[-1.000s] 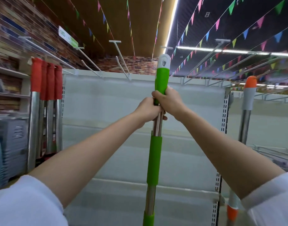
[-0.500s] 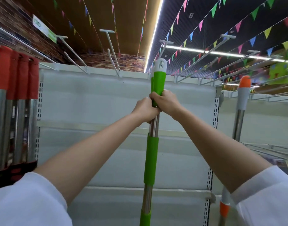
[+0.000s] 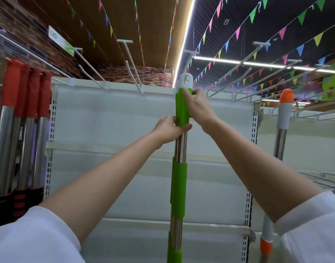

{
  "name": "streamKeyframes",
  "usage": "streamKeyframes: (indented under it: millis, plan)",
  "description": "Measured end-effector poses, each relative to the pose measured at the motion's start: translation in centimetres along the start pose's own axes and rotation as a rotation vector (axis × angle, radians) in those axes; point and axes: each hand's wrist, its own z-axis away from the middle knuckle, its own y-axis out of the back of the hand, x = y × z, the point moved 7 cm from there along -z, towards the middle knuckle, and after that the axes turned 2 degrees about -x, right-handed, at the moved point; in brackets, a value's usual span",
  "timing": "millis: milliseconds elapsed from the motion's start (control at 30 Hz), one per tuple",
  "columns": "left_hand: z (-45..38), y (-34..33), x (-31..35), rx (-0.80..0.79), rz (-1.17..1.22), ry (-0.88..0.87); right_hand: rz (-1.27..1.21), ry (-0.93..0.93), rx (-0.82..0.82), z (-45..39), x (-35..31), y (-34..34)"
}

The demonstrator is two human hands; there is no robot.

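Gripping the upright green pole (image 3: 179,177) with my left hand (image 3: 169,130) at the foot of its top sleeve, I hold it with my right hand (image 3: 198,109) just under the white cap (image 3: 185,80). A white shelf panel (image 3: 115,120) stands behind; red-handled poles (image 3: 28,92) hang well left, and an orange-tipped pole (image 3: 283,114) well right.

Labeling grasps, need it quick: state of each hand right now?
Left hand: closed, holding the green pole at its top sleeve's lower end.
Right hand: closed, pinching the green pole's top sleeve.
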Motion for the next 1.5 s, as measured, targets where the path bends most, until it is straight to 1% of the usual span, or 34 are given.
streamKeyframes:
  millis: [100, 233, 333, 467, 700, 800, 933, 1000, 1100, 1200, 1267, 1367, 1500]
  plan:
    - [-0.3, -0.4, -0.2, -0.031, 0.098, 0.027, -0.108, 0.072, -0.01, -1.1, -2.5, 1.0]
    - [-0.5, -0.6, -0.5, -0.049, 0.169, 0.052, -0.099, 0.045, -0.143, -2.4, -2.9, 0.0]
    - [-0.8, -0.5, -0.5, -0.044, 0.208, 0.053, -0.095, 0.051, -0.119, -3.0, -2.6, -0.3]
    - [-1.4, 0.1, -0.3, -0.033, 0.199, 0.043, -0.035, 0.115, -0.039, -3.7, -3.4, 0.1]
    - [-1.7, 0.4, 0.3, -0.048, 0.219, 0.05, 0.003, 0.15, -0.027, -4.2, -3.9, 0.3]
    - [-1.9, 0.6, 0.3, -0.045, 0.225, 0.079, -0.053, 0.084, -0.057, -4.7, -3.7, 0.3]
    - [-2.0, 0.4, -0.5, -0.041, 0.179, 0.109, -0.205, -0.164, -0.216, -4.4, -3.0, -0.2]
    - [-2.2, 0.2, -1.0, -0.028, 0.179, 0.118, -0.209, -0.208, -0.262, -4.1, -2.5, -0.6]
    - [-2.7, 0.1, -1.4, -0.024, 0.2, 0.124, -0.267, -0.186, -0.271, -3.6, -2.0, -1.1]
    - [-2.6, -0.1, -1.8, -0.031, 0.199, 0.121, -0.346, -0.172, -0.227, -3.4, -0.9, -1.3]
    - [-2.2, -0.5, -2.4, -0.036, 0.171, 0.128, -0.331, -0.111, -0.187, -3.0, -0.3, -1.6]
    - [-0.9, -1.8, -3.6, -0.037, 0.144, 0.127, -0.27, -0.05, -0.184, -1.1, 1.6, -3.1]
    - [1.6, -3.0, -5.8, 0.075, 0.078, 0.069, -0.236, -0.039, -0.162, 2.9, 6.2, -4.8]
